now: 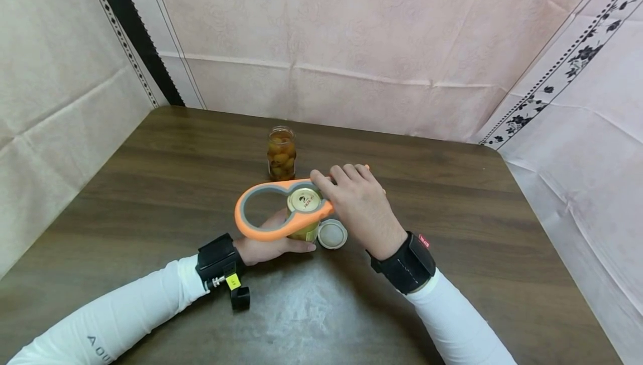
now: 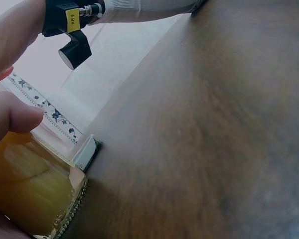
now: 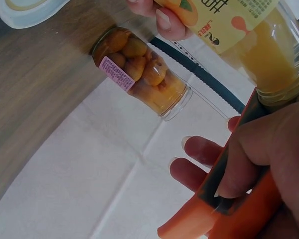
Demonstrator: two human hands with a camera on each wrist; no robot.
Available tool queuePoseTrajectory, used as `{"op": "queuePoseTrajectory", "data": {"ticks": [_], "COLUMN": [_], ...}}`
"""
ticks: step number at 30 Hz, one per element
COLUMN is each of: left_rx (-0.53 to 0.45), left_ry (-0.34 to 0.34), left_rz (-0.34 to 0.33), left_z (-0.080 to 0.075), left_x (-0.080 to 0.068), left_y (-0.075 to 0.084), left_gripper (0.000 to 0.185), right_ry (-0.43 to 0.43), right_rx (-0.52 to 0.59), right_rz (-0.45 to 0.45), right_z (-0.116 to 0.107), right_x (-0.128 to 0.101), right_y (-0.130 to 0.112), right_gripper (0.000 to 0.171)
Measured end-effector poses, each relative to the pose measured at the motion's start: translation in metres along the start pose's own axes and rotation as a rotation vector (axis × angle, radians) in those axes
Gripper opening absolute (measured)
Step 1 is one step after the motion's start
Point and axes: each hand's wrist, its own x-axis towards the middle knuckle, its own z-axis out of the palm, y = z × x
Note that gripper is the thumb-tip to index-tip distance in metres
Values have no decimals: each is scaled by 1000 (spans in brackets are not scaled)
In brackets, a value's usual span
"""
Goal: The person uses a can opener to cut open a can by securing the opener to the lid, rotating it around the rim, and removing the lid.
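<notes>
My left hand (image 1: 263,250) grips a glass jar (image 1: 303,235) with yellow contents, thumb along its near side. A yellow label (image 3: 224,20) and the pale contents show in the right wrist view. On top is a pale gold printed lid (image 1: 304,200). An orange and grey jar opener (image 1: 268,235) lies across the jar's top, its smaller loop around the lid and the larger loop out to the left. My right hand (image 1: 363,209) holds the opener's handle end, thumb pressed on its grey part in the right wrist view.
Behind the opener stands a lidless glass jar (image 1: 282,155) of brown-orange fruit. A round white lid (image 1: 332,234) lies on the wooden table (image 1: 452,203), just right of the gripped jar. Cloth (image 1: 351,35) hangs behind the table's far edge.
</notes>
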Motion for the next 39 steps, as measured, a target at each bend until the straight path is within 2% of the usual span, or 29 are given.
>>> {"op": "queuePoseTrajectory", "data": {"ticks": [4, 11, 13, 17, 20, 25, 28, 39], "left_rx": [23, 136, 145, 147, 113, 61, 62, 121], "left_ry": [1, 22, 18, 5, 1, 50, 90, 83], "left_rz": [4, 85, 89, 84, 69, 0, -37, 26], "left_z": [-1, -1, -1, -2, -1, 3, 5, 4], "left_x": [0, 1, 1, 1, 3, 8, 10, 12], "left_y": [-2, -4, -4, -3, -1, 3, 3, 1], "left_gripper": [89, 96, 96, 97, 95, 97, 99, 103], "right_ry": [-1, 12, 2, -17, -15, -8, -4, -9], "right_rx": [10, 18, 19, 24, 20, 8, 8, 25], "right_rz": [-9, -24, -22, -19, -17, -14, -11, -8], "right_z": [0, 1, 1, 0, 0, 0, 0, 0], "right_x": [0, 0, 0, 0, 1, 1, 1, 1], "right_y": [0, 2, 2, 3, 3, 2, 2, 4], "right_gripper": [25, 24, 23, 22, 21, 19, 19, 22]}}
